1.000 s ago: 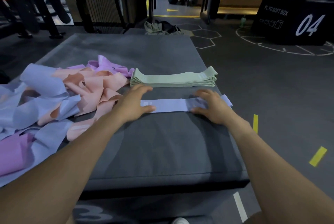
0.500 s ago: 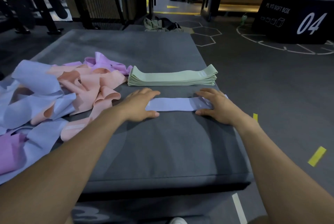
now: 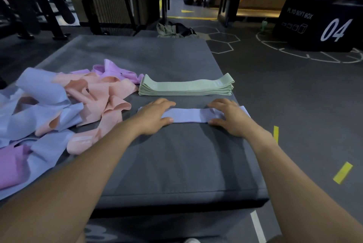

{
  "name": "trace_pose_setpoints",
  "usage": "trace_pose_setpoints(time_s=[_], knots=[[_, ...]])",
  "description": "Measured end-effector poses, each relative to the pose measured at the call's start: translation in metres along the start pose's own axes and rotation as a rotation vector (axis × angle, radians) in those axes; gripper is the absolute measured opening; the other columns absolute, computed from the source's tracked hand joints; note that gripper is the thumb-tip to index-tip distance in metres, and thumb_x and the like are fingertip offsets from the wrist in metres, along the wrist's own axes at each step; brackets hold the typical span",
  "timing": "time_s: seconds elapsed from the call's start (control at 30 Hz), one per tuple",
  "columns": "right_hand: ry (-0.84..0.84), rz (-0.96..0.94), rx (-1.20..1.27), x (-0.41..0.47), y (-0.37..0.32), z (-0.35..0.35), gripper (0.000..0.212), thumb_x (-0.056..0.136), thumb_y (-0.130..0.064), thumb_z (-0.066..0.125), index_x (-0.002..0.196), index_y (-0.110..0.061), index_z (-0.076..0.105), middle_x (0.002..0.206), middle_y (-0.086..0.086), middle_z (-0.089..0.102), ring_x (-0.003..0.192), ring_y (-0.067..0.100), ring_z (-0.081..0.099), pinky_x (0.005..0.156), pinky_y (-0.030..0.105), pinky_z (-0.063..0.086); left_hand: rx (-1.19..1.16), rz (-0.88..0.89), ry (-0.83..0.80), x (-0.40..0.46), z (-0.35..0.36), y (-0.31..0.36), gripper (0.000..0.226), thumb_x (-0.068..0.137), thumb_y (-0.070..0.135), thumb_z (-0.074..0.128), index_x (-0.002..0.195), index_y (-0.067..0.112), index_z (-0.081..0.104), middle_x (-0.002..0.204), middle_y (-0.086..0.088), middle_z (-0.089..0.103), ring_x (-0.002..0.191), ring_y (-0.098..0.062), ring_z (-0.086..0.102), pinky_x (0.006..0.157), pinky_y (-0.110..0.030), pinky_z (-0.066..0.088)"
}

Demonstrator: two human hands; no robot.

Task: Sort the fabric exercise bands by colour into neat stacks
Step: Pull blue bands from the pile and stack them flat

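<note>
Two hands press flat on one pale blue band (image 3: 186, 115) laid across the grey mat (image 3: 176, 164), just in front of the finished green stack (image 3: 186, 86). The left hand (image 3: 155, 115) covers its left end and the right hand (image 3: 228, 118) its right end, fingers (image 3: 167, 103) straight and spread, pinning rather than gripping. Loose blue, peach and purple bands lie in the unsorted heap (image 3: 59, 109) to the left. From where I stand, the band's right end hangs over the mat's edge; lifting that hand carelessly could let it slide off, or spring crooked and start a skewed stack.
</note>
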State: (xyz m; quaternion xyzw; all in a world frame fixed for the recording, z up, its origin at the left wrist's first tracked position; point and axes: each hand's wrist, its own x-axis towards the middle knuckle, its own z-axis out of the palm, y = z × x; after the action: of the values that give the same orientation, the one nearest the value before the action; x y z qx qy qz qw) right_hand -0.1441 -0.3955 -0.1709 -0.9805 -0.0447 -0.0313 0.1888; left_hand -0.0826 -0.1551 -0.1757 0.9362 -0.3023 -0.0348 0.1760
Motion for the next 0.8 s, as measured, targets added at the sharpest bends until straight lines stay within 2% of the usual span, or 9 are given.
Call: trace_pose_setpoints(time_s=[0.1, 0.23, 0.37, 0.47, 0.57, 0.63, 0.7, 0.8], knots=[[0.035, -0.044, 0.015, 0.011, -0.032, 0.003, 0.051, 0.088, -0.024, 0.063, 0.135, -0.015, 0.048, 0.139, 0.006, 0.043, 0.13, 0.024, 0.036, 0.104, 0.025, 0.027, -0.068, -0.029, 0.12, -0.012, -0.012, -0.006, 0.046, 0.093, 0.022, 0.054, 0.137, 0.02, 0.042, 0.139, 0.001, 0.041, 0.123, -0.019, 0.045, 0.103, -0.033, 0.036], [0.035, -0.141, 0.064, 0.029, -0.085, 0.013, 0.047, 0.089, -0.022, 0.06, 0.134, -0.013, 0.049, 0.133, 0.007, 0.046, 0.124, 0.024, 0.045, 0.101, 0.029, 0.034, -0.06, -0.057, 0.251, -0.035, -0.027, -0.023, 0.042, 0.09, 0.015, 0.056, 0.132, 0.018, 0.049, 0.136, -0.002, 0.046, 0.124, -0.021, 0.045, 0.103, -0.035, 0.037], [0.029, -0.222, 0.097, 0.045, -0.138, 0.027, 0.046, 0.087, -0.017, 0.061, 0.132, -0.015, 0.052, 0.127, 0.011, 0.051, 0.115, 0.026, 0.051, 0.096, 0.03, 0.039, -0.017, -0.125, 0.327, -0.067, -0.048, -0.051, 0.036, 0.089, 0.015, 0.057, 0.125, 0.015, 0.056, 0.126, -0.007, 0.053, 0.113, -0.026, 0.052, 0.097, -0.039, 0.041], [0.033, -0.29, 0.15, 0.054, -0.178, 0.037, 0.042, 0.086, -0.013, 0.062, 0.127, -0.011, 0.056, 0.124, 0.013, 0.056, 0.113, 0.028, 0.054, 0.094, 0.03, 0.04, -0.006, -0.174, 0.375, -0.097, -0.063, -0.08, 0.036, 0.085, 0.011, 0.061, 0.12, 0.011, 0.059, 0.123, -0.01, 0.057, 0.113, -0.03, 0.052, 0.099, -0.04, 0.04], [0.033, -0.342, 0.19, 0.06, -0.217, 0.051, 0.039, 0.087, -0.017, 0.062, 0.125, -0.011, 0.057, 0.121, 0.01, 0.059, 0.11, 0.025, 0.054, 0.091, 0.028, 0.038, -0.004, -0.248, 0.45, -0.127, -0.076, -0.105, 0.036, 0.08, 0.002, 0.063, 0.116, 0.007, 0.061, 0.118, -0.013, 0.057, 0.111, -0.033, 0.053, 0.095, -0.042, 0.042], [0.026, -0.356, 0.201, 0.065, -0.241, 0.061, 0.041, 0.088, -0.018, 0.06, 0.128, -0.013, 0.054, 0.125, 0.008, 0.056, 0.113, 0.024, 0.052, 0.094, 0.03, 0.039, 0.011, -0.303, 0.487, -0.145, -0.084, -0.119, 0.035, 0.08, 0.002, 0.063, 0.114, 0.006, 0.062, 0.113, -0.014, 0.059, 0.108, -0.034, 0.053, 0.092, -0.043, 0.043], [0.02, -0.356, 0.183, 0.071, -0.26, 0.071, 0.041, 0.088, -0.016, 0.058, 0.129, -0.014, 0.053, 0.125, 0.009, 0.054, 0.115, 0.025, 0.05, 0.094, 0.035, 0.041, 0.012, -0.338, 0.496, -0.159, -0.09, -0.13, 0.034, 0.08, 0.003, 0.064, 0.114, 0.007, 0.062, 0.112, -0.013, 0.059, 0.109, -0.033, 0.053, 0.092, -0.041, 0.043], [0.022, -0.336, 0.133, 0.08, -0.279, 0.087, 0.031, 0.083, -0.012, 0.06, 0.114, -0.01, 0.059, 0.113, 0.011, 0.055, 0.104, 0.029, 0.054, 0.076, 0.032, 0.043, 0.007, -0.368, 0.489, -0.175, -0.094, -0.142, 0.037, 0.083, 0.004, 0.061, 0.119, 0.007, 0.059, 0.123, -0.011, 0.056, 0.117, -0.028, 0.05, 0.095, -0.028, 0.035]])
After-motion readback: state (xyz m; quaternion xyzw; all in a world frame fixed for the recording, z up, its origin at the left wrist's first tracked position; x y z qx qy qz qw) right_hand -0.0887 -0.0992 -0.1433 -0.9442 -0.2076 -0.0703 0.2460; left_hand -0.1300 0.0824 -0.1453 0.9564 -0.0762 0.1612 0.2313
